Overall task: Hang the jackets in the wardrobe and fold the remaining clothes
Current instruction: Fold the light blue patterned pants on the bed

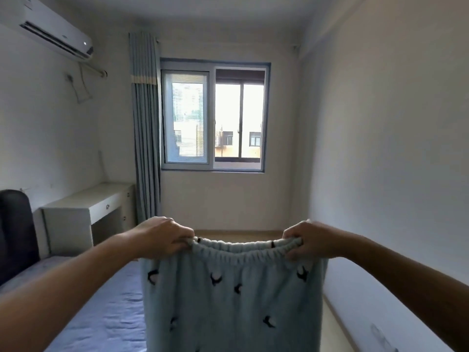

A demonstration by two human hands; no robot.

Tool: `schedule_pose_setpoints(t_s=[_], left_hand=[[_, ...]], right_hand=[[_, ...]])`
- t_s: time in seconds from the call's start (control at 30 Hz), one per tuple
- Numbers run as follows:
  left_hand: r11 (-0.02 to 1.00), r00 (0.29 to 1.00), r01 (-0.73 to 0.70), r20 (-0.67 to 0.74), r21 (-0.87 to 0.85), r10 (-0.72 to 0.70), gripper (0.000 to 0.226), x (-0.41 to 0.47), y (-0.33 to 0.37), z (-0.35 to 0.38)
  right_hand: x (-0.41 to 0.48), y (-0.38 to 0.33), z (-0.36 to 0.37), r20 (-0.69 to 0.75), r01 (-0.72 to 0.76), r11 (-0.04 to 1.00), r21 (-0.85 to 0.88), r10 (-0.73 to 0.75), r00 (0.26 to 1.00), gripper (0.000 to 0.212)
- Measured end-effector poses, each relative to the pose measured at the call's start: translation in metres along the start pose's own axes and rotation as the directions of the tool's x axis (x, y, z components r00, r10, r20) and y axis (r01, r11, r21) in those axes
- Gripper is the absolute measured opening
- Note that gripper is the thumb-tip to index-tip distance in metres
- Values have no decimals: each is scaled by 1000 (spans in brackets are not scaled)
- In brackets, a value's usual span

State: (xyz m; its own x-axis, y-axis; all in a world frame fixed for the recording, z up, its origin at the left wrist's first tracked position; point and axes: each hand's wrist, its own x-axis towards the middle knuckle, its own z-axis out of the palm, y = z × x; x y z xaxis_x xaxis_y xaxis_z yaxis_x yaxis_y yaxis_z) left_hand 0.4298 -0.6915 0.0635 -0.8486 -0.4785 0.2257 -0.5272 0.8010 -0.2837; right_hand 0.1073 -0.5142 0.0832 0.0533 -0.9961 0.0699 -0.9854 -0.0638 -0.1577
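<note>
Up in front of the window (pixel 214 118), both hands are gripping the elastic waistband of some light blue fleece pants (pixel 233 295), left hand (pixel 162 237) and right hand (pixel 308 240) at opposite ends, stretching it wide. Pants hang straight down, bed (pixel 101 313) on the left, white desk (pixel 86 212) beyond it.

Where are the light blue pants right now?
Lower centre of the head view: the pants hang below the window, waistband gripped between left hand and right hand.

Left hand (pixel 162 237) and right hand (pixel 309 240) at opposite waistband ends of the trousers (pixel 233 295), bed (pixel 106 313) to their left, desk (pixel 88 207) behind it, window (pixel 214 118) beyond.
</note>
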Motion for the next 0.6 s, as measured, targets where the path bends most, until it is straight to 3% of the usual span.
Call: schedule_pose_setpoints(t_s=[0.03, 0.13, 0.23, 0.3, 0.37, 0.43, 0.5, 0.53, 0.6], left_hand=[[997, 1000, -20, -1, -75, 20, 10, 0, 3, 0], [973, 994, -85, 48, -215, 98, 23, 0, 21, -1], [982, 984, -178, -1, -56, 178, 31, 4, 45, -1], [965, 965, -262, -30, -27, 262, 18, 5, 55, 0], [961, 962, -271, -64, -60, 267, 4, 2, 59, 1], [960, 954, -276, -135, -46, 268, 25, -5, 59, 7], [969, 960, -247, -130, 23, 248, 51, -8, 61, 11], [970, 961, -243, -132, 33, 245, 51, -7, 62, 11], [954, 962, -253, -145, -161, 231, 21, 0, 69, 6]], right_hand=[[-1, -3, 1, -18, 35, 996, -82, -37, 999, 19], [-4, -10, 4, 0, 155, 975, -160, -157, 988, 5], [-10, -21, 15, 75, 217, 942, -257, -204, 976, 19], [-12, -22, 20, 52, 245, 915, -321, -241, 969, 16], [-14, -17, 18, 20, 229, 921, -316, -235, 972, 12], [-19, -8, 12, 26, 197, 930, -310, -199, 980, 20], [-23, 2, 9, -8, 203, 947, -250, -212, 977, 14], [-23, 4, 9, -27, 221, 956, -190, -231, 973, 9], [-21, 2, 10, -60, 260, 961, -90, -265, 962, 8]])
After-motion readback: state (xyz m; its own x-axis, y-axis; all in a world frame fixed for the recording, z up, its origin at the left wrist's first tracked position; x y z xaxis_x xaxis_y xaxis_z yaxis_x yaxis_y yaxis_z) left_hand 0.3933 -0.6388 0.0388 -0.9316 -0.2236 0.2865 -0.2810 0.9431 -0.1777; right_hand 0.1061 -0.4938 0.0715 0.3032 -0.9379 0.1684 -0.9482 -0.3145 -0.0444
